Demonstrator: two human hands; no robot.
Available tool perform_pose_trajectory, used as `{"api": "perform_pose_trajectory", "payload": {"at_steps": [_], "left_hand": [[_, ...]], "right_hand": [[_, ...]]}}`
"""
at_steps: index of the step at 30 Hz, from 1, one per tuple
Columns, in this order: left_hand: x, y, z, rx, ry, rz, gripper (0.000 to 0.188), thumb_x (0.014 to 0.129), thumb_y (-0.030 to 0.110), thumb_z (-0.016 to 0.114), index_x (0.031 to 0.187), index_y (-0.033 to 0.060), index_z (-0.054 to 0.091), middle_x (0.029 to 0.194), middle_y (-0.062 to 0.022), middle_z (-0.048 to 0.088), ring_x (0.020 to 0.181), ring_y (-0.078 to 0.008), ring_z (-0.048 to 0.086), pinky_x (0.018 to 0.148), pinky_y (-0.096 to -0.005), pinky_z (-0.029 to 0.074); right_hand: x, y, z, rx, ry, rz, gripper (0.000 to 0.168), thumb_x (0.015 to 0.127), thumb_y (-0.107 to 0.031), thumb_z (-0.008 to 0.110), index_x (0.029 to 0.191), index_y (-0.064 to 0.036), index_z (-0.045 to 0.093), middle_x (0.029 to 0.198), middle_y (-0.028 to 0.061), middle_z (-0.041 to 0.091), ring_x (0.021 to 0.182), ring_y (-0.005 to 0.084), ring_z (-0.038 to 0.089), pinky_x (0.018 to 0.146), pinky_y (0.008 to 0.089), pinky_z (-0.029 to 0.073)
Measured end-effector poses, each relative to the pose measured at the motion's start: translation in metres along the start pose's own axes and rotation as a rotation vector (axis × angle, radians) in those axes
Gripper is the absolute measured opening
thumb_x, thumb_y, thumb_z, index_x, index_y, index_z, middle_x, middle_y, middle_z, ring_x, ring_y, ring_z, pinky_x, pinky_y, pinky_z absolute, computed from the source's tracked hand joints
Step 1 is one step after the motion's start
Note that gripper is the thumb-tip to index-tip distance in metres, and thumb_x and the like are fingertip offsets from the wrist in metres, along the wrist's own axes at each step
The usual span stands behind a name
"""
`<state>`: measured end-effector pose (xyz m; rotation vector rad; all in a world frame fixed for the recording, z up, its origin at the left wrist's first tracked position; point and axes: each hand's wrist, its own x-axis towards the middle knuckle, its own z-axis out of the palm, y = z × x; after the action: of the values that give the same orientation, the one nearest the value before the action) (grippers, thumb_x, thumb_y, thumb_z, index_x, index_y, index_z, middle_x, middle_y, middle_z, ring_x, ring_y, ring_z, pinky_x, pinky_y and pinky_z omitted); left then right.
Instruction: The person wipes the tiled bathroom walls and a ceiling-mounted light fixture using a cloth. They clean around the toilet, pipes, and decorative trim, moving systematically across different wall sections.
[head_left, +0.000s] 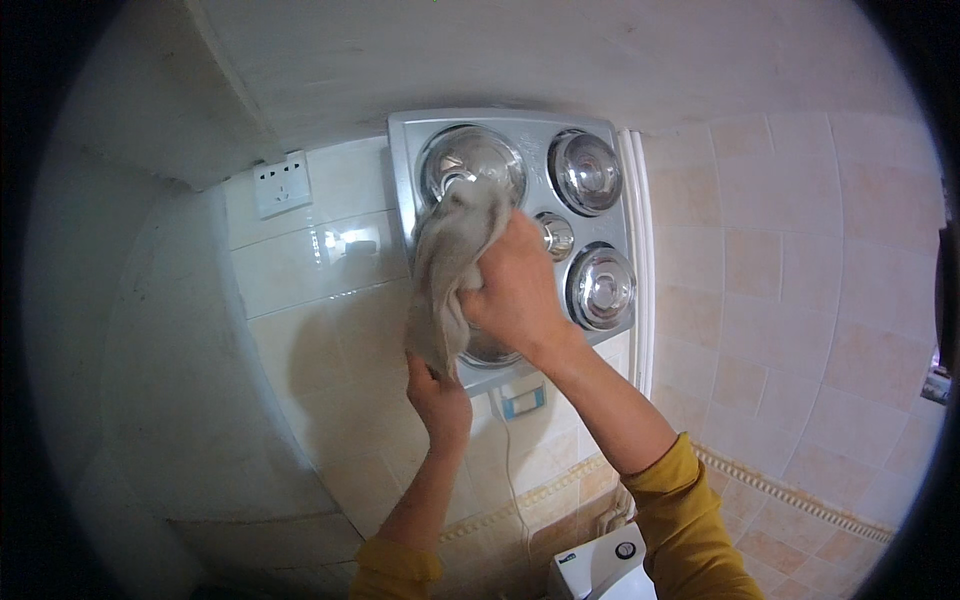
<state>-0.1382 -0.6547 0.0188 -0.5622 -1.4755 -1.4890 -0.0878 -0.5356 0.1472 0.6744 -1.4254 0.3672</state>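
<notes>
A silver wall-mounted bathroom heat lamp panel (510, 120) with several round glass bulbs fills the middle of the view. My right hand (521, 285) grips a damp-looking grey cloth (450, 270) and presses its upper end against the upper left heat bulb (484, 154). Folds of the cloth hang over the panel's left edge and partly cover the lower left bulb (491, 352). Beneath the hanging end, my left hand (442, 405) is raised at the panel's lower left corner. Its fingers are hidden behind the cloth, so their hold cannot be made out.
A white wall socket (283, 185) sits left of the panel. White pipes (641, 262) run down its right side. Under it are a small blue-and-white switch box (523, 403) and a thin cable (510, 472). A white toilet cistern (600, 562) stands below. Tiled walls meet at right.
</notes>
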Motion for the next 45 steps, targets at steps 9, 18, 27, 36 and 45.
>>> {"api": "perform_pose_trajectory", "payload": {"at_steps": [9,18,27,36,45], "left_hand": [[-0.001,0.011,0.002,-0.062,0.004,0.002,0.054,0.092,0.001,0.046,0.145,0.0036,0.033,0.144,-0.0169,0.042,0.129,-0.0247,0.044,0.107,-0.035,0.033],[-0.001,0.011,0.002,-0.057,0.014,-0.039,0.053,0.093,0.0,0.046,0.144,0.0029,0.035,0.142,-0.0167,0.044,0.124,-0.0221,0.047,0.105,-0.0329,0.035],[-0.001,0.011,0.003,-0.077,0.015,0.011,0.051,0.093,0.001,0.047,0.143,0.0018,0.036,0.136,-0.0181,0.05,0.118,-0.0236,0.055,0.1,-0.0332,0.042],[0.001,0.012,0.002,-0.151,0.015,-0.004,0.049,0.093,0.002,0.045,0.141,-0.004,0.035,0.138,-0.0179,0.048,0.119,-0.0219,0.052,0.102,-0.0324,0.039],[0.0,0.01,0.0,-0.055,0.062,0.017,0.047,0.093,0.002,0.047,0.139,-0.0017,0.041,0.132,-0.0172,0.052,0.116,-0.0232,0.055,0.099,-0.0327,0.042]], "right_hand": [[0.075,0.021,0.011,-0.398,-0.131,-0.005,0.044,0.064,-0.02,0.071,0.102,-0.001,0.068,0.105,0.0209,0.063,0.114,0.0423,0.048,0.094,0.0522,0.037],[0.018,0.049,0.01,-0.086,0.041,-0.11,0.064,0.067,-0.031,0.072,0.125,-0.007,0.057,0.135,0.0178,0.048,0.13,0.0401,0.035,0.104,0.0546,0.028],[0.067,0.132,-0.023,-0.541,-0.122,0.109,0.048,0.078,-0.036,0.057,0.116,-0.007,0.061,0.121,0.0144,0.06,0.118,0.0318,0.05,0.101,0.0487,0.032],[0.09,0.18,-0.046,-0.4,-0.2,0.601,0.053,0.085,-0.044,0.046,0.115,-0.003,0.062,0.117,0.0211,0.062,0.109,0.0393,0.058,0.089,0.0506,0.044],[0.001,0.235,-0.036,0.28,0.315,0.559,0.046,0.091,-0.035,0.047,0.121,-0.002,0.058,0.122,0.0206,0.06,0.114,0.0386,0.055,0.095,0.0426,0.043]]}}
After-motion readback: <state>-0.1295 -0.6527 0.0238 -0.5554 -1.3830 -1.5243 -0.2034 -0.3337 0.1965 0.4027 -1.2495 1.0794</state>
